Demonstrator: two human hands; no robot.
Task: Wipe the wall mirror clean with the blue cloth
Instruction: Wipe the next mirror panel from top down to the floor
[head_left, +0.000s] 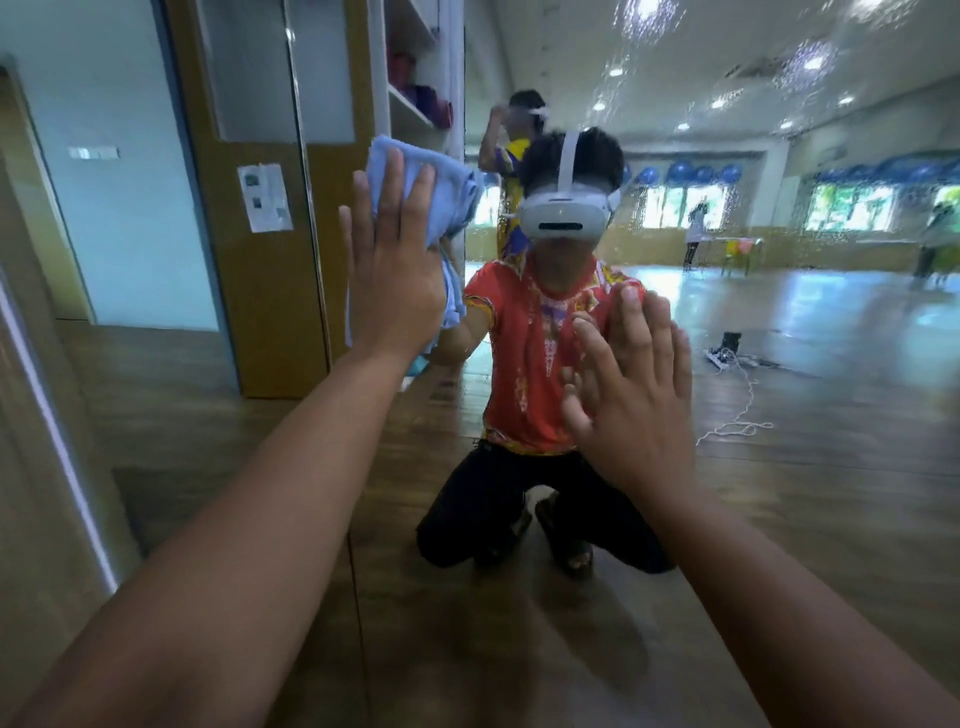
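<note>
Cloth (453, 188): blue, bunched, pressed onto mirror (779, 338) left of centre, under L hand (395, 270), fingers straight, nothing gripped. R hand (634, 395): flat, fingers extended, laid on glass, right. Droplets (810, 57) seen upper right.

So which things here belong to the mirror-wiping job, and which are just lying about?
In the job: wall mirror; blue cloth, pressed flat to it by the left hand; right hand, flat on the mirror.
Lying about: paper notice on the door; power strip and white cable, seen reflected.
</note>
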